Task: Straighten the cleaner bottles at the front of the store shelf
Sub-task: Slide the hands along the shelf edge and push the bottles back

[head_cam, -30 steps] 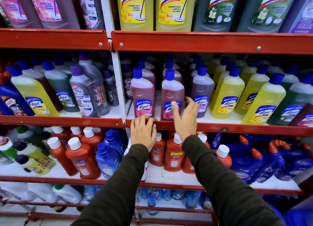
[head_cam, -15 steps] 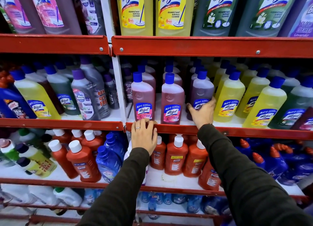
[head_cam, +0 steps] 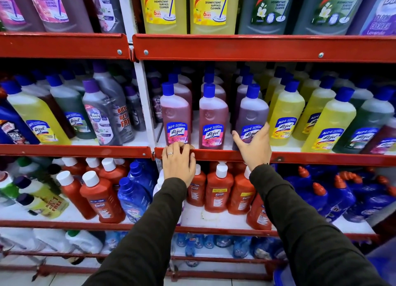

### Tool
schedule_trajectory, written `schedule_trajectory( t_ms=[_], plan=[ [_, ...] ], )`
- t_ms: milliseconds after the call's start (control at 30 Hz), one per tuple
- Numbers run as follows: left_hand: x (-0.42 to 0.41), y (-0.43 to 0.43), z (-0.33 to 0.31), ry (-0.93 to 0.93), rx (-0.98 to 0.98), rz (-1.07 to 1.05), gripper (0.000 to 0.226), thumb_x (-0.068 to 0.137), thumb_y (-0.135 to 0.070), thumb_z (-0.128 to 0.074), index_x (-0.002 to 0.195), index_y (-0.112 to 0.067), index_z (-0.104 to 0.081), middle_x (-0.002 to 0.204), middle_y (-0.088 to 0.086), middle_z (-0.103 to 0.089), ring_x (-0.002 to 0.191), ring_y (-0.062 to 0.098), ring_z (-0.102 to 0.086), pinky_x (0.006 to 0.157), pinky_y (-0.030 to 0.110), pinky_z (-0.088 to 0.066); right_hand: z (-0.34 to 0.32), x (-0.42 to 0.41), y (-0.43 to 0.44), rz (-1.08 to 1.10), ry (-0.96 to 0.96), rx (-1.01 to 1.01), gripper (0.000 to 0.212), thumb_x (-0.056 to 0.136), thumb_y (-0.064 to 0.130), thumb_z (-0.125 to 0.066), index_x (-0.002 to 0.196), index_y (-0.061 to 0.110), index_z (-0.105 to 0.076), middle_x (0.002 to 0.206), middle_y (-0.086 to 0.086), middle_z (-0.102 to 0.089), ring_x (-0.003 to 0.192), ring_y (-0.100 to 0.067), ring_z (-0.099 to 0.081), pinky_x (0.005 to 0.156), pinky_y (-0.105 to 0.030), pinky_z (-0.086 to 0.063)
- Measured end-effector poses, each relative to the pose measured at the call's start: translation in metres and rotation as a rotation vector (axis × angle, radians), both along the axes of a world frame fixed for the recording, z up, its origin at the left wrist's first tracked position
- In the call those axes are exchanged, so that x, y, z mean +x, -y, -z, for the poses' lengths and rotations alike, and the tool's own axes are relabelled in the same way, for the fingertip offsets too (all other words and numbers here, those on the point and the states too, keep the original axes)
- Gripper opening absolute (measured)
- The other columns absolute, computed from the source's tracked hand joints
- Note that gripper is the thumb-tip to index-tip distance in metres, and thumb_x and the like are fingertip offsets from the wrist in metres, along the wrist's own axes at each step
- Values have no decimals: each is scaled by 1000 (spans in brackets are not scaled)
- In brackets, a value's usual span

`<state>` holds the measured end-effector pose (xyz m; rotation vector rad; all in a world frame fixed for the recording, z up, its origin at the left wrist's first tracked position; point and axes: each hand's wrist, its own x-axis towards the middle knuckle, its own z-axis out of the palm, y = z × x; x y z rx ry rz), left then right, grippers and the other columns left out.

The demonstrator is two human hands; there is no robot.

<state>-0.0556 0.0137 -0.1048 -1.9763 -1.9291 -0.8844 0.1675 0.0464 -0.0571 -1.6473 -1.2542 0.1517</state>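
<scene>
Three blue-capped cleaner bottles stand at the front of the middle shelf: two pink ones [head_cam: 176, 116] [head_cam: 213, 118] and a purple one [head_cam: 252, 114]. My right hand [head_cam: 254, 148] grips the base of the purple bottle, thumb on its left side and fingers round its right side. My left hand [head_cam: 179, 164] rests curled on the red shelf lip [head_cam: 214, 154], just below the left pink bottle, holding no bottle. Yellow bottles [head_cam: 286, 116] stand right of the purple one.
More rows of bottles fill the shelf behind the front row. A white upright post [head_cam: 145, 105] divides the bays. Orange bottles [head_cam: 218, 191] and blue ones [head_cam: 134, 193] crowd the shelf below. Large bottles [head_cam: 165, 7] stand on the shelf above.
My right hand went from hovering open before the middle pink bottle to gripping the base of the purple bottle. The left hand stayed on the shelf lip.
</scene>
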Motion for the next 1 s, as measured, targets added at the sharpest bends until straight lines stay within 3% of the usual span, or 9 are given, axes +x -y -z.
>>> schedule_trajectory(
  t_ms=[400, 467, 567, 633, 733, 833, 1000],
  plan=[
    [6, 3, -2, 64, 18, -28, 22, 89, -23, -53, 109, -16, -59, 110, 10, -57, 108, 32, -53, 101, 48, -46, 4, 11, 5, -62, 3, 5, 111, 77, 77, -66, 155, 7, -29, 148, -15, -52, 134, -31, -56, 104, -46, -56],
    [9, 2, -2, 83, 30, -37, 21, 89, -21, -54, 109, -15, -60, 110, 11, -57, 108, 32, -52, 101, 47, -46, 7, 19, 9, -77, -22, 74, 101, 87, 74, -56, 156, 6, -29, 151, -17, -46, 140, -30, -48, 111, -39, -48],
    [13, 1, -1, 100, 32, -61, 22, 88, -18, -56, 109, -13, -60, 111, 12, -57, 109, 33, -52, 101, 46, -46, 7, 35, 8, 4, -71, 200, 80, 100, 58, -46, 155, 1, -33, 154, -22, -42, 144, -36, -40, 118, -40, -32],
    [16, 1, -1, 116, 25, -77, 22, 87, -17, -57, 109, -13, -60, 111, 12, -57, 111, 33, -51, 100, 46, -47, 2, 48, 2, 99, -75, 191, 77, 101, 49, -54, 156, 1, -31, 156, -25, -38, 145, -39, -38, 118, -42, -29],
    [19, 2, -2, 138, 17, -85, 23, 87, -15, -58, 109, -12, -60, 112, 13, -56, 113, 33, -50, 99, 47, -48, -10, 68, -13, 171, -65, 38, 95, 91, 43, -72, 159, -1, -22, 159, -28, -31, 143, -44, -37, 117, -48, -32],
    [21, 3, -5, 147, -10, -96, 24, 87, -15, -58, 111, -12, -59, 115, 14, -55, 116, 34, -49, 99, 47, -49, -20, 88, -30, 153, -94, -96, 109, 83, 41, -82, 159, -3, -18, 157, -30, -33, 143, -47, -39, 117, -50, -34],
    [21, 5, -8, 134, -30, -100, 25, 87, -15, -58, 112, -12, -58, 114, 13, -54, 114, 33, -49, 99, 46, -49, -19, 104, -40, 67, -115, -130, 113, 78, 43, -85, 157, -3, -19, 154, -28, -45, 142, -46, -46, 117, -53, -40]
  ],
)
